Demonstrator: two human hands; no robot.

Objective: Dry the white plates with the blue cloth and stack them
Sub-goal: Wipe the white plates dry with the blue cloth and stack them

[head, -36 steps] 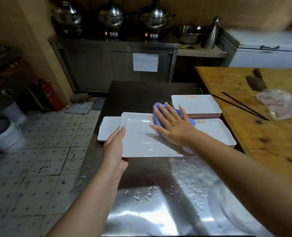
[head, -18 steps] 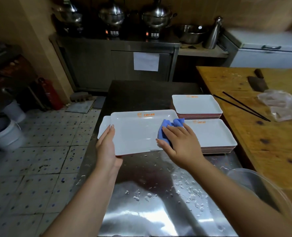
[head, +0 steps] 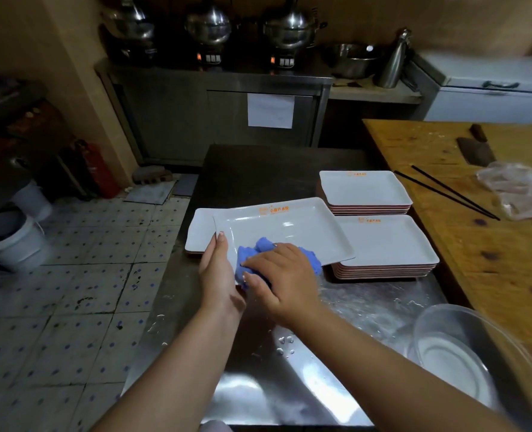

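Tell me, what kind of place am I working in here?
Most likely a restaurant kitchen: three steel pots on burners at the back, stacks of matching logo plates on a steel worktable, a cleaver.

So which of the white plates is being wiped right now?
The big plate at the steel table's left, held by the left hand, blue cloth pressed on its near edge. The two stacks sit untouched.

R hand [head: 285, 275] w/ blue cloth [head: 260, 254] slid from plate's [head: 289, 232] right side to near-left corner, beside L hand [head: 219, 272].
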